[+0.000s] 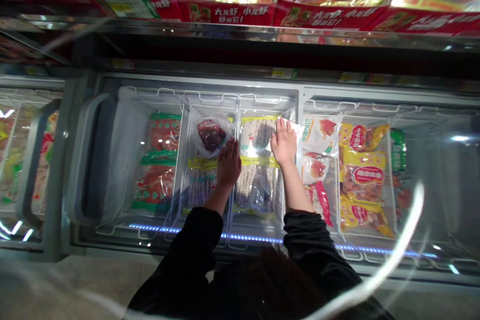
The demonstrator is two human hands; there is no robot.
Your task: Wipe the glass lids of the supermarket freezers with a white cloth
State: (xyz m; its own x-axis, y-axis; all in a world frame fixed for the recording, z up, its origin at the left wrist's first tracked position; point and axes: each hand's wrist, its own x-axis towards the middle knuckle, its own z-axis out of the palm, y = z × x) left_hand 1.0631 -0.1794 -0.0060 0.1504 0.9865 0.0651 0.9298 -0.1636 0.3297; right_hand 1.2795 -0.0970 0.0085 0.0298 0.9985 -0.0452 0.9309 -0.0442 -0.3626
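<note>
My left hand (229, 165) lies flat with its fingers stretched out on the glass lid (112, 160) of a chest freezer. It rests beside a clear bag with a dark red lump (211, 135) that shows beneath the glass. To the right, my right hand (284, 144) is spread flat over a white cloth or wipe (299, 129), pressing it to the glass near the lid's middle frame. Part of the white piece is hidden under the palm. Below the hands, yellow-edged packs of pale, stick-like food (257, 185) lie in a wire basket.
Green-edged packs (159, 160) fill a basket at left, and yellow bags (362, 175) lie at right. A curved grey handle (84, 160) stands up at the lid's left end. Above the freezer runs a shelf edge (240, 30) with packaged food in red boxes (225, 12).
</note>
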